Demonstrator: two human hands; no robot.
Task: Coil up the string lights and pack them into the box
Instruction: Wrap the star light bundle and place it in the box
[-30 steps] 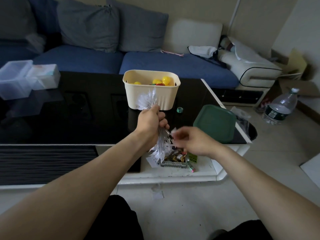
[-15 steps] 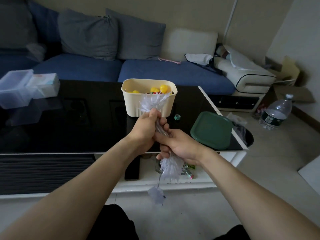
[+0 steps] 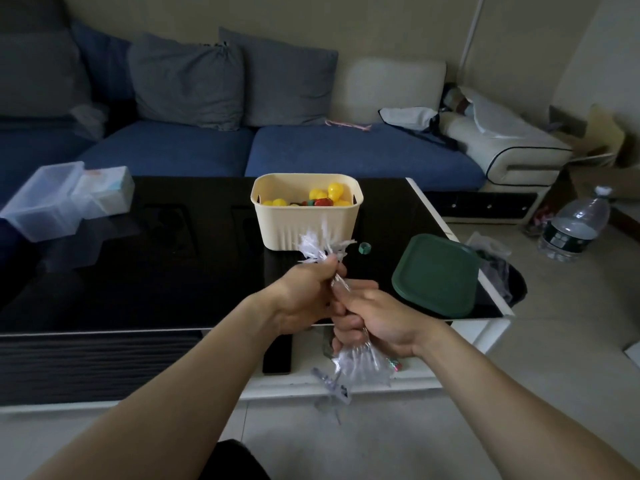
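Note:
A bundle of clear white string lights (image 3: 360, 365) is held upright in front of me, over the near edge of the black table (image 3: 138, 271). My left hand (image 3: 304, 292) grips its upper part, and a tuft of white strands sticks out above the fist. Just below, my right hand (image 3: 377, 323) grips the lower part; the bundle's loose end and a small clear plug hang beneath it. The cream box (image 3: 304, 220) stands on the table just beyond my hands, with yellow and red bulbs inside. Its green lid (image 3: 436, 275) lies to the right.
A small green ring (image 3: 364, 248) lies beside the box. Clear plastic containers (image 3: 65, 199) sit at the table's far left. A blue sofa with grey cushions runs behind. A water bottle (image 3: 575, 225) stands on the floor at right. Small clutter lies on the white lower shelf.
My right hand came in from the right and closed on the bundle below my left hand. Both hands then stayed together, and the view shifted slightly.

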